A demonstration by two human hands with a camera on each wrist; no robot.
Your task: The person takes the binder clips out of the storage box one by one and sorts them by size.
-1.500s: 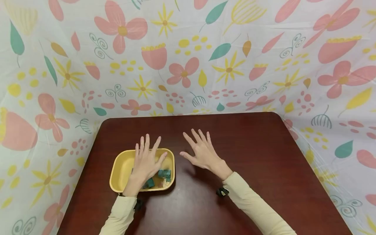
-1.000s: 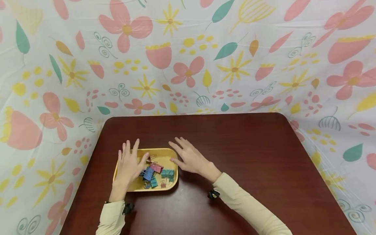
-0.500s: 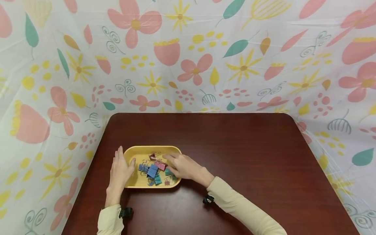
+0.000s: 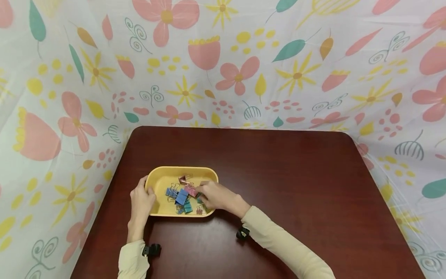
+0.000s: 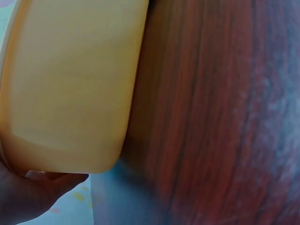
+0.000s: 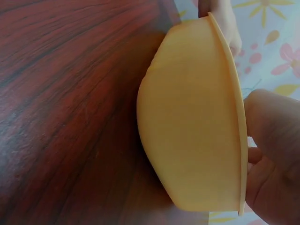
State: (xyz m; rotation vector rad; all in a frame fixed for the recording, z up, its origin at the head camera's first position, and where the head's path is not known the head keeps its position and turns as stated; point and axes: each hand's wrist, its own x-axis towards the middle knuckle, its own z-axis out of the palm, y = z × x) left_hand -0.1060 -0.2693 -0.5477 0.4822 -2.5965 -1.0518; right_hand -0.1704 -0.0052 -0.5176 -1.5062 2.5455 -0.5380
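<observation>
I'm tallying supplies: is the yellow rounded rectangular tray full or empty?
Partly filled: blue, pink and teal metal binder clips lie in the yellow tray, leaving its base bare at the left end.

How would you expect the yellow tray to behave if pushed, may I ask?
The yellow tray is probably stiff, given its smooth walls. Being wide and low, it would likely slide before tipping. The loose clips might shift.

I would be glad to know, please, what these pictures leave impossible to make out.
Head view: whether the right hand grips any binder clip; the hand itself hides the contact.
Left wrist view: the binder clips, hidden by the wall of the yellow tray.
Right wrist view: part of the left hand, cut off by the top edge.
</observation>
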